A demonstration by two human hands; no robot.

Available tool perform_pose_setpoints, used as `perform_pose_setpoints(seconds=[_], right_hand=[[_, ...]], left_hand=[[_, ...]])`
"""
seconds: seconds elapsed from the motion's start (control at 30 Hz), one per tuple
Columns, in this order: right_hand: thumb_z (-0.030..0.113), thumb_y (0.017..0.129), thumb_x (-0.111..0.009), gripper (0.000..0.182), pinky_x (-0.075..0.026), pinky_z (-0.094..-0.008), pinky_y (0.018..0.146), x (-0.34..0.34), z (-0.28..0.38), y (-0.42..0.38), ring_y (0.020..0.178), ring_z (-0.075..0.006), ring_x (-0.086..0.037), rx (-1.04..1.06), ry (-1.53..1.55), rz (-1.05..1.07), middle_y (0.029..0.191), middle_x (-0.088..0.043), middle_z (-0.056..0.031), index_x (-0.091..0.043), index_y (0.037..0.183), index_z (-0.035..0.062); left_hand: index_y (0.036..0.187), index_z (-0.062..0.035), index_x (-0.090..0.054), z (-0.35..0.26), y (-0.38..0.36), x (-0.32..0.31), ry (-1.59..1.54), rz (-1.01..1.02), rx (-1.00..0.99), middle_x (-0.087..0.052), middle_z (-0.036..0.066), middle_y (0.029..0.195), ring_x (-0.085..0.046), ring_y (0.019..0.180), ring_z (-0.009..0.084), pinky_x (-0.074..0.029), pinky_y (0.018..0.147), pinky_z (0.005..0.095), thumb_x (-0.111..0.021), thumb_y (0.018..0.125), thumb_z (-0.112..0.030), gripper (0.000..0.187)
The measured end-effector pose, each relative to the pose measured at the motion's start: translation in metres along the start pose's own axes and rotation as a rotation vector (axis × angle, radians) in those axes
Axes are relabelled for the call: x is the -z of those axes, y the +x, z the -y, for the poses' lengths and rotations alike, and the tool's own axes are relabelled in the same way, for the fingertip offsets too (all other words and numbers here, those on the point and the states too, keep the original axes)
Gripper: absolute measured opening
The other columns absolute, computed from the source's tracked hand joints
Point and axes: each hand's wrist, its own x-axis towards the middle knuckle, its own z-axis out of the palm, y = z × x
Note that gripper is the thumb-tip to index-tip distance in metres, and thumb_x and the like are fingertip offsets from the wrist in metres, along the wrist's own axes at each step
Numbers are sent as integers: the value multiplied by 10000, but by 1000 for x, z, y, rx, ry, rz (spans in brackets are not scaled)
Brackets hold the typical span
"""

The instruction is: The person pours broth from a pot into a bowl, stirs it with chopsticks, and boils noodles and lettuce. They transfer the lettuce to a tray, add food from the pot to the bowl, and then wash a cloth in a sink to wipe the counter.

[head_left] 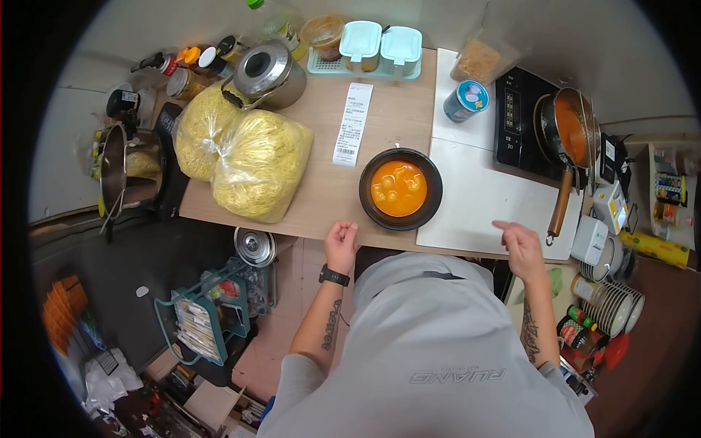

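Note:
My left hand (341, 241), with a black watch on the wrist, rests at the front table edge, its fingers curled closed and nothing visible in them. A black bowl (365, 201) of orange soup (399, 188) with pale round pieces stands just beyond it to the right. My right hand (517, 241) is over the front of the white board (467, 212), index finger stretched out leftward, the other fingers bent, holding nothing. Behind the bowl lies a printed receipt (353, 124). Neither hand touches the bowl.
Bags of yellow noodles (263, 164) and a lidded pot (270, 73) stand left. At right, a pan (573, 128) sits on a black cooker (515, 124), its wooden handle (561, 204) jutting forward. A blue tub (465, 102) and light-blue containers (360, 44) stand at the back.

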Motion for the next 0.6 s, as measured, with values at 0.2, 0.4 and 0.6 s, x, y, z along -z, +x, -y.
perform_pose_setpoints(seconds=[0.2, 0.4, 0.6], right_hand=[[172, 851, -640, 177, -493, -369, 654, -50, -66, -40, 684, -310, -629, -278, -230, 151, 771, -652, -181, -694, 914, 16], [183, 910, -611, 229, -454, -304, 514, -85, -117, -82, 501, -160, -549, -386, -165, 199, 556, -576, -94, -683, 843, -24], [201, 957, -527, 317, -460, -290, 473, -104, -171, -142, 469, -137, -542, -778, 76, 185, 546, -572, -60, -652, 798, -43]], left_hand=[[810, -42, -589, 20, -16, 50, 195, -70, 10, -529, -68, 624, -409, 523, 1, -315, 461, 194, -630, 939, -159, 179], [788, -31, -599, 69, -13, 107, 307, -104, -68, -523, -63, 589, -456, 540, 21, -329, 461, 201, -638, 927, -148, 185], [810, -44, -589, 84, 7, 141, 339, -14, 407, -579, 5, 672, -554, 575, 94, -431, 485, 237, -659, 914, -186, 190]])
